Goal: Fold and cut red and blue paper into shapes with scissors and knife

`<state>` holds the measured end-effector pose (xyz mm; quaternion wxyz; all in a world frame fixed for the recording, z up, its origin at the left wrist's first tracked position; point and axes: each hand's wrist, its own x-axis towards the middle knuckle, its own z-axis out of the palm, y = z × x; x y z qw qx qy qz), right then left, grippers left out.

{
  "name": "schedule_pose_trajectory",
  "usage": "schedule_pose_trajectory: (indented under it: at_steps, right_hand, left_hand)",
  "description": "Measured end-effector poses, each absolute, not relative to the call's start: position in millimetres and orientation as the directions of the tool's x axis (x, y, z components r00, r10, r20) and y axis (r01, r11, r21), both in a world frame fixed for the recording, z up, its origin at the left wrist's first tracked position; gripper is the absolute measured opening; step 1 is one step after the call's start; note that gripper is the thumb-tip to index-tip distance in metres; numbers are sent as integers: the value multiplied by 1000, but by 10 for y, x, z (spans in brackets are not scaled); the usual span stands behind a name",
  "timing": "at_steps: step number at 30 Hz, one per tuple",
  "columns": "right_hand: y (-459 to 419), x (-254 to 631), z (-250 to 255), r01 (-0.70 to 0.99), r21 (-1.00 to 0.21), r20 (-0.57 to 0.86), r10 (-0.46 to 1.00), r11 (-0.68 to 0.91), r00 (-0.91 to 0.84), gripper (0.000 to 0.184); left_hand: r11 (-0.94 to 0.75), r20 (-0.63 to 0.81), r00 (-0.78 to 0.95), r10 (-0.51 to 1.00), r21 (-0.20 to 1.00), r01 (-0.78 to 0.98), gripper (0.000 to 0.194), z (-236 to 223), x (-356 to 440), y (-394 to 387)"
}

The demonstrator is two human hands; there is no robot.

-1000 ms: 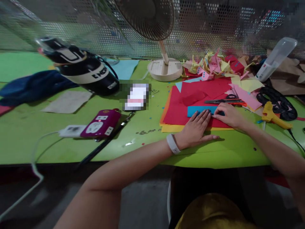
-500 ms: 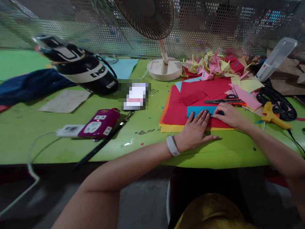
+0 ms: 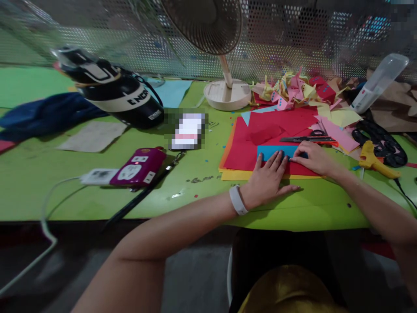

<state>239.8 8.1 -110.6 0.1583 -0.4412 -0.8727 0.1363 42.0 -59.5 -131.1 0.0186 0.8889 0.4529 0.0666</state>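
A blue paper strip (image 3: 265,152) lies across a stack of red paper (image 3: 239,152) with yellow and orange sheets under it. My left hand (image 3: 265,182) rests palm down with fingers spread, its fingertips on the strip's lower edge and its thumb stretched to the right. At the strip's right end, my right hand (image 3: 311,158) has thumb and finger pinched together on the paper, partly hiding it. Just beyond that hand, a cutter knife (image 3: 308,139) and dark-handled scissors (image 3: 319,133) lie on the red paper.
On the right are a yellow glue gun (image 3: 376,161), a black curved object (image 3: 387,145) and a clear bottle (image 3: 379,82). Paper scraps (image 3: 293,91) are heaped behind. A fan (image 3: 228,93), flask (image 3: 127,100), blurred-out phone (image 3: 187,131) and purple power adapter (image 3: 138,167) stand leftward.
The whole view has shifted slightly, so things appear a little further right. Both hands keep nearly the same pose on the blue strip.
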Motion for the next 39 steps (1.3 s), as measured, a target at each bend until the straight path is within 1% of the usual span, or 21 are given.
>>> schedule_pose_trajectory:
  at_steps: [6, 10, 15, 18, 20, 23, 25, 30, 39]
  right_hand:
    - [85, 2403, -1086, 727, -392, 130, 816, 564, -563, 13]
    - [80, 2397, -1067, 737, -395, 115, 826, 548, -552, 13]
    - [83, 2396, -1067, 743, -396, 109, 832, 539, -544, 12]
    - [91, 2401, -1078, 740, -395, 111, 828, 544, -549, 12]
    - [98, 2407, -1087, 737, -394, 116, 825, 549, -553, 12]
    - [109, 2414, -1099, 732, -391, 127, 820, 558, -558, 12]
    - [115, 2419, -1106, 730, -386, 131, 817, 564, -561, 11]
    - [121, 2426, -1119, 728, -393, 135, 818, 562, -559, 14]
    - [110, 2421, -1104, 716, -414, 139, 816, 562, -560, 16]
  left_hand:
    - [-576, 120, 568, 814, 42, 817, 96, -1310, 441, -614]
    - [-569, 108, 564, 819, 19, 822, 96, -1295, 454, -626]
    - [-542, 86, 539, 838, 8, 840, 98, -1262, 471, -656]
    - [-536, 102, 533, 840, 5, 844, 99, -1281, 466, -649]
    - [-568, 132, 562, 817, 16, 823, 98, -1315, 453, -623]
    - [-656, 188, 637, 748, 61, 752, 93, -1376, 427, -564]
    - [-686, 211, 659, 721, 87, 723, 94, -1406, 417, -533]
    - [-650, 178, 628, 757, 111, 752, 101, -1419, 435, -530]
    - [-595, 131, 585, 801, 58, 802, 103, -1349, 484, -596]
